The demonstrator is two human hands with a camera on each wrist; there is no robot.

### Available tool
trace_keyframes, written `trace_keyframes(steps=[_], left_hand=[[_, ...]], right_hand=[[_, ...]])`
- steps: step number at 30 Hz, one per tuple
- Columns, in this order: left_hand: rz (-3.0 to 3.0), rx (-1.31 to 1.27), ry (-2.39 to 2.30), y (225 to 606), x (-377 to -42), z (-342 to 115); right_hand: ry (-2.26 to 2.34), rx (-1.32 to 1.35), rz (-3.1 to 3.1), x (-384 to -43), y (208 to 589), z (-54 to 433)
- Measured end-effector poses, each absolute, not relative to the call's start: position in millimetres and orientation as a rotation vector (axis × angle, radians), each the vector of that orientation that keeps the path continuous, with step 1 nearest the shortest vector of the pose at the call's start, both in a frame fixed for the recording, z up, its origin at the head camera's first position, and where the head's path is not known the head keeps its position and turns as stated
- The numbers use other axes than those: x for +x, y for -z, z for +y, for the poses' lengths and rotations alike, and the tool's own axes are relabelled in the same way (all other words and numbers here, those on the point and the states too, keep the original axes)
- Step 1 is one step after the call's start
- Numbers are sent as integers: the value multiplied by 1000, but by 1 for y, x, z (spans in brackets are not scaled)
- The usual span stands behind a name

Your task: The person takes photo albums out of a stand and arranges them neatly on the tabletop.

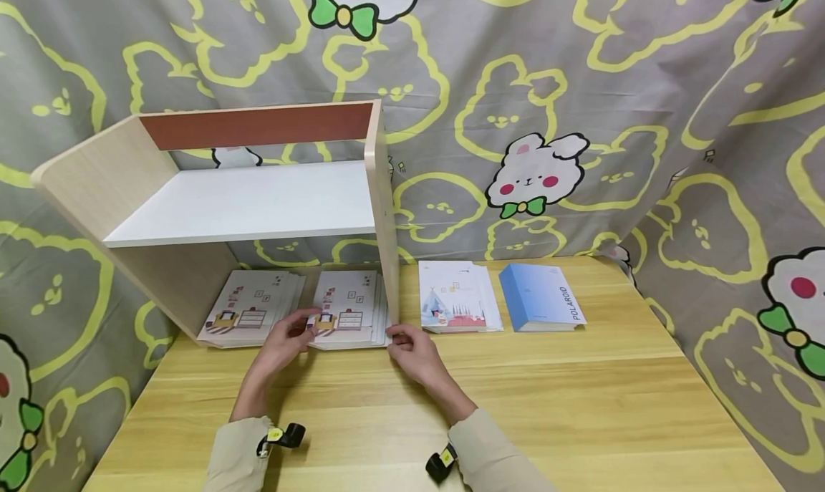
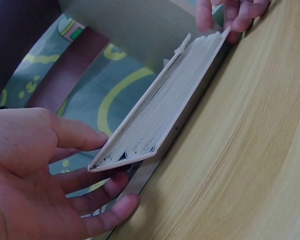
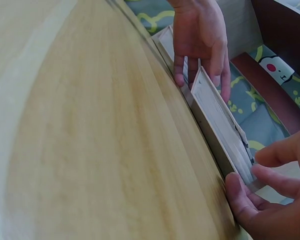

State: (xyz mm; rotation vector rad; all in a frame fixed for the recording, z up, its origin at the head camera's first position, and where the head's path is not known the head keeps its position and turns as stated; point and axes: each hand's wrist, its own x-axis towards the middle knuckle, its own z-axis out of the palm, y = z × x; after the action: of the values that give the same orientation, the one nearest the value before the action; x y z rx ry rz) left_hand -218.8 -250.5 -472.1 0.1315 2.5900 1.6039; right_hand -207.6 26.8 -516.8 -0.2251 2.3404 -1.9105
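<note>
A white photo album (image 1: 348, 298) with a printed room scene lies flat in the lower right part of a small wooden shelf unit (image 1: 258, 202). My left hand (image 1: 283, 345) holds its spine edge; in the left wrist view the thumb is on the top cover and the other fingers reach beneath and beside the spine. At the front right corner, the fingertips of my right hand (image 1: 419, 356) pinch the album's edge, close to the unit's side panel. A similar white album (image 1: 248, 298) lies to the left inside the same compartment.
On the wooden table (image 1: 548, 406), right of the unit, lie another white album (image 1: 454, 291) with a tent picture and a blue one (image 1: 541, 295) marked POLAROID. A patterned curtain (image 1: 425, 69) hangs behind. The white upper shelf board (image 1: 258, 198) spans above the albums.
</note>
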Motion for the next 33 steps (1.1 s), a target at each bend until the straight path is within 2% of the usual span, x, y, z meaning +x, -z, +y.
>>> trace_keyframes(steps=[4,10,22,33], left_hand=[[2606,132,-1610,489,-226,-258],[2594,118,-1636,493,-229,-263],[2561,161,-1686,489,-228,-260],[2549,131,-1704,490,-224,-264]], right_hand=[[1942,-233,2319,-207,516,24],[2020,-244,2253,-209,518,14],[2359,33,1990,-212,522,-4],[2390,87,1888,-207,523,-8]])
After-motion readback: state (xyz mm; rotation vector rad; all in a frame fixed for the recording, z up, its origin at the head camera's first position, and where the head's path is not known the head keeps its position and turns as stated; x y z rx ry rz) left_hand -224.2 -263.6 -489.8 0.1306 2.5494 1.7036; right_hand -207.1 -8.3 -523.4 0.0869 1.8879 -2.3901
